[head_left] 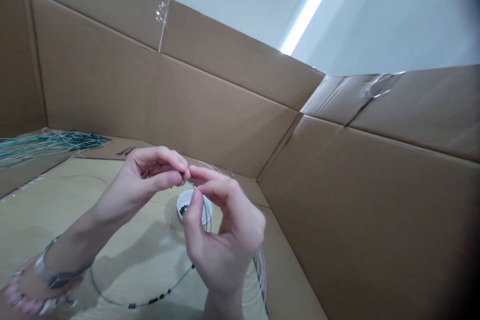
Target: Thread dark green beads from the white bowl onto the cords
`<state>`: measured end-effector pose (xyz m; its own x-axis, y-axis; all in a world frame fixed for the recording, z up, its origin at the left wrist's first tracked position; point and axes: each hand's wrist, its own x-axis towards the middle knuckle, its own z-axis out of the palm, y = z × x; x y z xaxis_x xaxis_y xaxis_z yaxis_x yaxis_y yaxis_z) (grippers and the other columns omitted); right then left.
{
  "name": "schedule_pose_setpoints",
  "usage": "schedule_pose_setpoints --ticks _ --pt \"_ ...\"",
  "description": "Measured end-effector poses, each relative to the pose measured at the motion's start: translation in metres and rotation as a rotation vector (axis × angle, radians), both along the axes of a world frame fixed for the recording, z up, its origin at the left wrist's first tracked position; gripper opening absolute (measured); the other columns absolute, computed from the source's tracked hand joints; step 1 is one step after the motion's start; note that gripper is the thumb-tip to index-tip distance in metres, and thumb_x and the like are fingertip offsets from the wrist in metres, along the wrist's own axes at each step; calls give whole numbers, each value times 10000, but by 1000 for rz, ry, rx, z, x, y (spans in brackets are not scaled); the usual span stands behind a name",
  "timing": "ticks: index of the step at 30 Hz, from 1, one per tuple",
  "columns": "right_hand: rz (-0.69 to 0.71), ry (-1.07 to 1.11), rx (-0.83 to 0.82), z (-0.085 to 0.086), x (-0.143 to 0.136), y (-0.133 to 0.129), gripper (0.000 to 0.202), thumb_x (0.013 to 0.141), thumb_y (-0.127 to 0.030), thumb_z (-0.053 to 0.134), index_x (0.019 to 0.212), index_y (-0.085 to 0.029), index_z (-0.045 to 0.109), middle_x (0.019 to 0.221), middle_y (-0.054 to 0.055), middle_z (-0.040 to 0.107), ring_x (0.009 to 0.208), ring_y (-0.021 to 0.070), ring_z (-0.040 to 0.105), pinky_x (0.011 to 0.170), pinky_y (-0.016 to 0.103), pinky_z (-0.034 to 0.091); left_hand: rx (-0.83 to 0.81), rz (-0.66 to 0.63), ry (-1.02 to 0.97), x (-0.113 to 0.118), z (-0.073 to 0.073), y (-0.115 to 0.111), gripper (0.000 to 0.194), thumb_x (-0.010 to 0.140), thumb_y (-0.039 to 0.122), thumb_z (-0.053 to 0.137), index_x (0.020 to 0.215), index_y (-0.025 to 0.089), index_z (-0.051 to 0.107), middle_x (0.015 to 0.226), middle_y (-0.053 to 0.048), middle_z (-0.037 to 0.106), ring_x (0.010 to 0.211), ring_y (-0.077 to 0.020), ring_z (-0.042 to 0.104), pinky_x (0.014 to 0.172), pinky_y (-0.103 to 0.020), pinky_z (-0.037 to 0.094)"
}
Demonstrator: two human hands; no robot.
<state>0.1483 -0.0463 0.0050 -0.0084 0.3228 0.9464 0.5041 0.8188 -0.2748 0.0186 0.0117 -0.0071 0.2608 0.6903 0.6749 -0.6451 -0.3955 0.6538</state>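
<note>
Above a white bowl (207,210), my left hand (150,175) pinches a small dark piece at the end of a thin green wire (190,183). Close beside it, my right hand (225,220) is closed on the same wire, thumb against fingers. Small dark pieces (183,210) lie in the bowl, which my right hand partly hides. Below the hands a thin cable (108,301) curves over the table, with several black pieces (153,300) along it.
Cardboard walls (225,110) surround the table (33,215). A bundle of green and white wires (56,145) lies at the far left, near small thin tools (125,151). Pale coiled wires (261,275) lie right of my right hand.
</note>
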Motion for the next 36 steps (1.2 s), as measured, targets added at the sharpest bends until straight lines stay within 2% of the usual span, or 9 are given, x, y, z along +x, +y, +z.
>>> schedule_pose_setpoints --ticks 25,32,36 --pt "-47 -37 18 1 1 0 145 755 -10 561 768 -154 555 862 39 698 795 115 698 679 196 614 47 28 46 0 1 -1 110 770 142 734 805 244 755 760 32 686 715 -45 646 682 -97 548" --pt "-33 -49 9 2 2 1 137 766 -40 561 776 -176 562 843 26 690 771 108 690 647 192 613 120 106 136 -4 3 -3 188 777 68 702 824 241 759 781 -10 688 727 -73 645 663 -121 542" --pt "4 -48 -28 2 4 1 134 788 -49 568 808 -180 591 854 20 692 774 103 689 661 190 618 108 136 149 -4 4 -5 147 755 91 730 799 228 761 759 -21 703 699 -91 659 630 -137 553"
